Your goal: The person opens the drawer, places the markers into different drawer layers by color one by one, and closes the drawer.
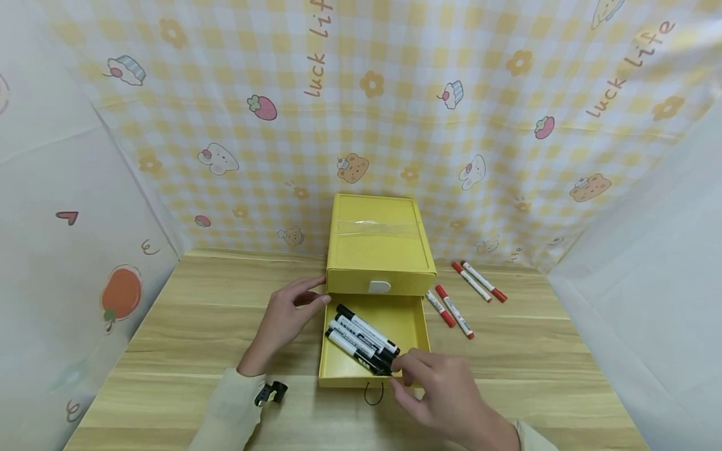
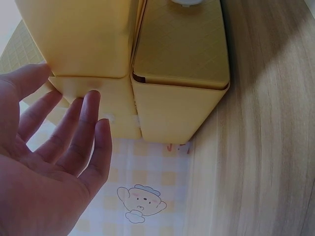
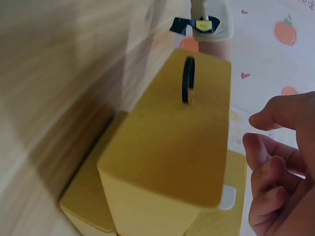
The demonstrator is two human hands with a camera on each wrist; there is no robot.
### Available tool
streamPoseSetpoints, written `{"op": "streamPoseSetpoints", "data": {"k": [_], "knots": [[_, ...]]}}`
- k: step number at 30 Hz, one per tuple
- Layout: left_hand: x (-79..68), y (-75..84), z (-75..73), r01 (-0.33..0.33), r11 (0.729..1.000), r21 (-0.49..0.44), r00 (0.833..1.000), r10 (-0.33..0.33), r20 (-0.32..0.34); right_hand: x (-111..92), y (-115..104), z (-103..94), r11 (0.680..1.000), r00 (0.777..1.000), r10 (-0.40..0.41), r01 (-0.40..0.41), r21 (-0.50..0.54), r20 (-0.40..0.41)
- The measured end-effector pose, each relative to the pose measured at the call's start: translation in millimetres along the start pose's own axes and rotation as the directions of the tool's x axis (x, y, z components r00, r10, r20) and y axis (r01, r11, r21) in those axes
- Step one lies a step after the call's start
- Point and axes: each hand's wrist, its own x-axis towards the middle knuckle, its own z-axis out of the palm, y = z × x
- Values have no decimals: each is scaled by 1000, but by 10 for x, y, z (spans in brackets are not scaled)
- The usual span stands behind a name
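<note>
A drawer [image 1: 408, 313] pulled out of a yellow drawer box [image 1: 378, 241] holds several white markers [image 1: 361, 338] with black caps, lying side by side at a slant. My right hand [image 1: 440, 391] is over the drawer's front right corner, fingertips right by the markers' ends. Its thumb and index finger curve toward each other with a gap, and nothing shows between them in the right wrist view. Against the box's left side rest the spread fingertips of my left hand [image 2: 59, 147]. The drawer front [image 3: 167, 132] carries a black loop pull [image 3: 187, 78].
Several red-capped markers [image 1: 454, 311] lie on the wooden table [image 1: 536, 376] right of the box. Beneath the pulled-out drawer is another yellow tier [image 2: 182, 54]. The upper tier has a white tab [image 1: 380, 287]. A checked cloth [image 1: 395, 125] hangs behind.
</note>
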Motion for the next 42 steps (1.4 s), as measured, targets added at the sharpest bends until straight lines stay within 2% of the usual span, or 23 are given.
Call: {"op": "streamPoseSetpoints", "data": {"k": [5,9,14,29,33,42], "knots": [[2,-11,1,13,1000,-3,1000,-13,-1,-112,-27,105,997,997,-76,76,26,11],[6,-18,-1,19,1000,-5,1000,-19,-2,-190,-55,171,997,996,-69,68,30,64],[10,-16,2,18,1000,-6,1000,-18,0,-247,-65,235,998,993,-64,66,-14,96],[7,-3,-4,27,1000,-4,1000,-27,-3,-292,-34,318,982,990,-113,124,-141,89],[5,1,-8,28,1000,-5,1000,-28,-4,-290,-32,312,982,988,-121,133,-133,92],[0,14,-1,40,999,0,999,-40,3,-260,-34,316,993,992,-88,95,-74,92]]}}
